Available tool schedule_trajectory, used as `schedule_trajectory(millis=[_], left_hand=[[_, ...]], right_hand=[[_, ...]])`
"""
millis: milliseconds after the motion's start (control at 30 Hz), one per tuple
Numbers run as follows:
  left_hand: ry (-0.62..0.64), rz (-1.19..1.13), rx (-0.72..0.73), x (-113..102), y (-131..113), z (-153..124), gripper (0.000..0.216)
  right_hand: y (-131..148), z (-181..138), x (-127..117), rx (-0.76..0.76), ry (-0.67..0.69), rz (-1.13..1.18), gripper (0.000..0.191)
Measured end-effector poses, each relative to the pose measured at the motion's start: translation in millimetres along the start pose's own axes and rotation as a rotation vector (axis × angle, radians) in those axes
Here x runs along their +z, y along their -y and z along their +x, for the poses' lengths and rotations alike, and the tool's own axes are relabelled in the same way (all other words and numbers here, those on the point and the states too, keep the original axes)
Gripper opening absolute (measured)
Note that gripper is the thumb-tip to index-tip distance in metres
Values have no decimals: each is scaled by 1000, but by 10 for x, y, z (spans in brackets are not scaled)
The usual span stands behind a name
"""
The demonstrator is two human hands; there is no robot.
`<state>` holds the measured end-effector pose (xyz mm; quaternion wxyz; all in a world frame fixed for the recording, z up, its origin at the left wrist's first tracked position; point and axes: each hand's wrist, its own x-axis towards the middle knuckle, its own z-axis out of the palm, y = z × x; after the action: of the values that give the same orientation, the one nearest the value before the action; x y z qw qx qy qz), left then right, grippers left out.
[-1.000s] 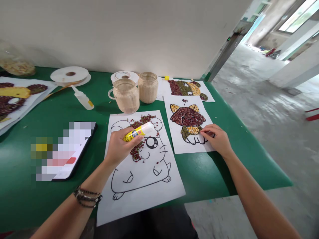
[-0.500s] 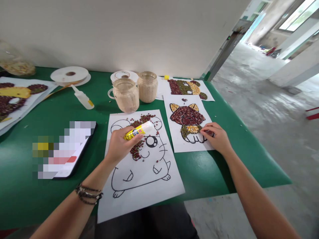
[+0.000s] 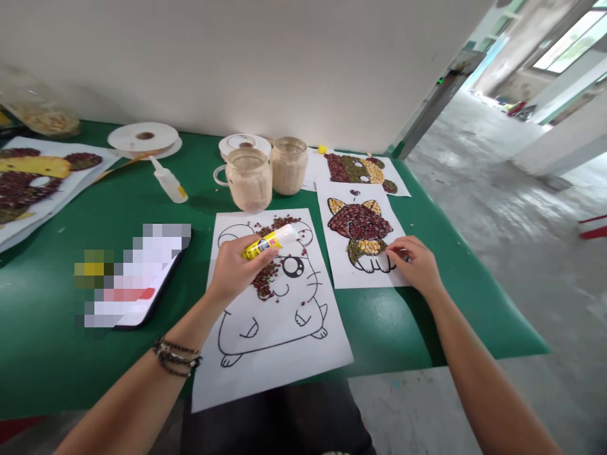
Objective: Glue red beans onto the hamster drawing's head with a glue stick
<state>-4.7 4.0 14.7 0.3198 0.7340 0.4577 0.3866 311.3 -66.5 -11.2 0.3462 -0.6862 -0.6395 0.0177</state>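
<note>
My left hand (image 3: 233,268) is wrapped round a yellow glue stick (image 3: 265,244), its white end pointing up and right. Beneath it lies a sheet with a hamster outline (image 3: 279,332). Red and green beans (image 3: 266,279) cover part of the hamster's head, with a few loose ones scattered about. To the right, a cat picture (image 3: 342,273) has a dark red bean face, yellow kernels in the ears and chest, and green beans at the sides. My right hand (image 3: 416,262) has its fingertips pinched together at the cat's right side; anything between them is too small to make out.
Two cloudy jars (image 3: 249,180) (image 3: 289,165) stand behind the sheets. A white glue bottle (image 3: 169,182), a white reel (image 3: 142,138) and a blurred phone (image 3: 142,278) lie leftward. Bean pictures rest at far left (image 3: 92,174) and back right (image 3: 396,174). The green table's edge (image 3: 502,284) slopes at right.
The view has shifted slightly, moving the table things a little to the right. Both hands keep nearly the same places over the sheets, the glue stick still in my left.
</note>
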Motion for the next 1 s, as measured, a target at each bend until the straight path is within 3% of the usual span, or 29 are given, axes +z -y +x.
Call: schedule_trajectory(millis=[1000], left_hand=[[21, 18, -19, 12, 13, -6, 32]], right_hand=[[-18, 28, 18, -11, 37, -44, 12]])
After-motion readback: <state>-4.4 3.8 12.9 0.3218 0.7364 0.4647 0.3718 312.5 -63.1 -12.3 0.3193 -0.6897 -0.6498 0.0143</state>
